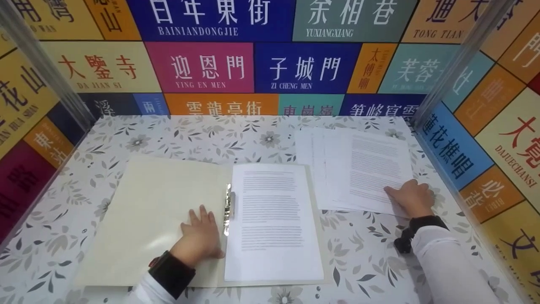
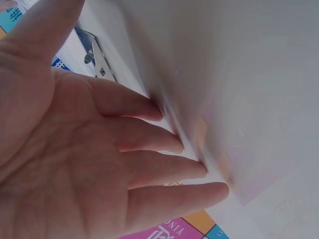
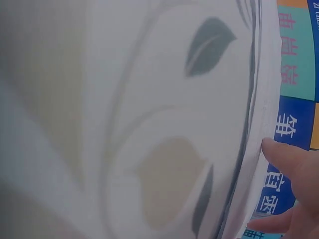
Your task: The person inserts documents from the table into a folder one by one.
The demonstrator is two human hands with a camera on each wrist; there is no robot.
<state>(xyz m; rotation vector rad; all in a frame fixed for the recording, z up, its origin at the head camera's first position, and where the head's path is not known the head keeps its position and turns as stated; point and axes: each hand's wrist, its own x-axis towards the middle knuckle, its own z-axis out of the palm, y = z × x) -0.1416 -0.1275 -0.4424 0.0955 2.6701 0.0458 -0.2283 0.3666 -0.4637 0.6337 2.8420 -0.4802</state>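
A cream folder (image 1: 160,190) lies spread on the table. My left hand (image 1: 200,236) rests on its left cover with the fingers spread, just beside the metal clip (image 1: 228,211) at the fold. Printed pages (image 1: 274,261) lie on the folder's right side. Beyond them to the right, loose printed sheets (image 1: 375,169) are fanned out. At their lower right corner my right hand (image 1: 415,198) pinches the top sheet, thumb over the print and fingers curled at the edge. The right wrist view shows the thumb (image 3: 284,154) against the paper edges (image 3: 256,134).
A white tablecloth (image 1: 270,139) with grey leaves and flowers covers the table. Upright panels with coloured signs stand along the back (image 1: 198,67) and both sides. Each wrist wears a black band, the left one (image 1: 173,274) beside the folder's lower edge.
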